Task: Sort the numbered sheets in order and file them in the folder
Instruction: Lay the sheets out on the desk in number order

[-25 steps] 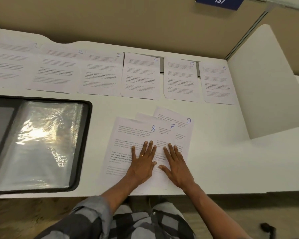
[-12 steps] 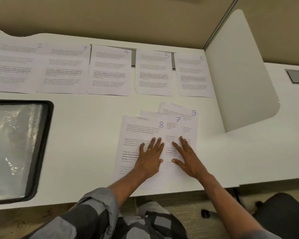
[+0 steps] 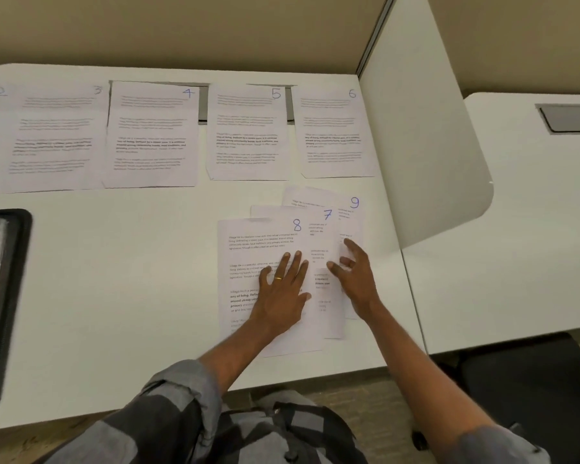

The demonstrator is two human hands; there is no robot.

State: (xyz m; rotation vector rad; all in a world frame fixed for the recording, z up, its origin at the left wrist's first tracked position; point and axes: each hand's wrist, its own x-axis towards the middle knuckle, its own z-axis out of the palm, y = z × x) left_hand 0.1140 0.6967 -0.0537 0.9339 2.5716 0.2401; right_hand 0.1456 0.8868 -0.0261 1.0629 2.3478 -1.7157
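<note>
While the left hand (image 3: 283,293) lies flat on sheet 8 (image 3: 248,249), fingers straight and slightly spread with a ring (image 3: 278,278) on one finger, the right hand (image 3: 355,276) sits just beside it across the right edge of sheet 7 (image 3: 325,236). Its thumb is on that sheet and its loosely bent fingers are over sheet 9 (image 3: 349,209); whether it pinches the edge cannot be told. The three sheets overlap in a fan: 8 on top, 7 beneath it, 9 lowest and farthest from the wrists. Beyond the fingertips, a row of sheets (image 3: 151,135) marked 2 to 6 lies along the back of the white desk (image 3: 131,262). Far to the left of the left hand, the folder (image 3: 10,296) lies open, showing a black rim and a clear pocket, and is cut by the frame edge. To the right of the right hand a white divider panel (image 3: 422,145) stands upright. Past it is a neighbouring desk (image 3: 533,229) with a grey hatch (image 3: 570,118). A beige partition (image 3: 181,28) closes the back.
</note>
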